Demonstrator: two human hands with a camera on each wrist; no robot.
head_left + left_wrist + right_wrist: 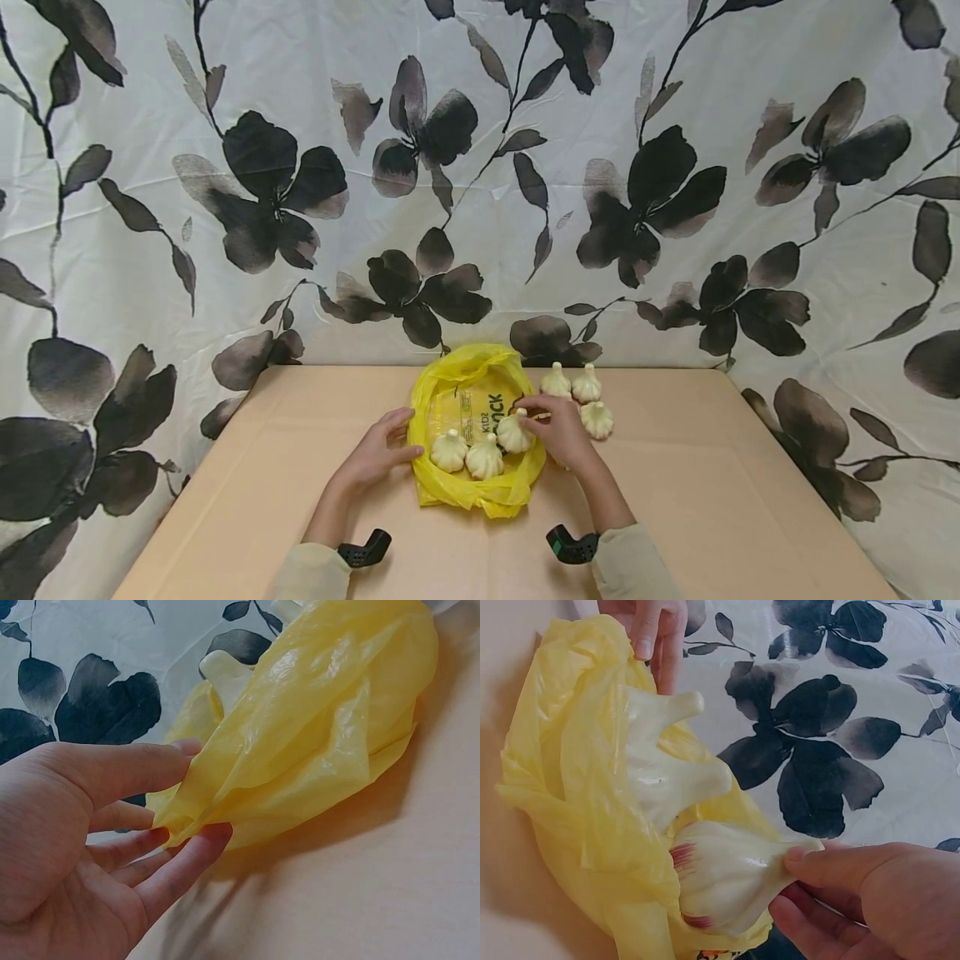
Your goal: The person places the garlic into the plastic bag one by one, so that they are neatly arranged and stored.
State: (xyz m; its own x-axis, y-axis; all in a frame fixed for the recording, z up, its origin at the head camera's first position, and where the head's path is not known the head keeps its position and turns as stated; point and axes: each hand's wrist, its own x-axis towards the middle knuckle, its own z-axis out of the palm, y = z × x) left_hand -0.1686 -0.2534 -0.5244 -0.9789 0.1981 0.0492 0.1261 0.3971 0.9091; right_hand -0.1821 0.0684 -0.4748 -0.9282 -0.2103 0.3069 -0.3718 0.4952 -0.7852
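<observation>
A yellow plastic bag (480, 497) lies with its mouth wide, and two white garlic bulbs (484, 457) sit inside near its front edge. My right hand (564, 429) pinches a third garlic bulb (735, 877) by its neck, at the bag's right side. In the right wrist view that bulb shows reddish streaks and rests close against the plastic. At the left rim, my left hand (375, 450) holds the bag's edge between thumb and fingers, as the left wrist view shows. The lower part of the held bulb is partly hidden by the bag.
Several more garlic bulbs (597, 420) stand on the tan tabletop (675, 483) just right of the bag, partly behind my right hand. A white cloth with dark flowers (637, 208) hangs behind the table's far edge. Black wrist devices (365, 550) sit on both forearms.
</observation>
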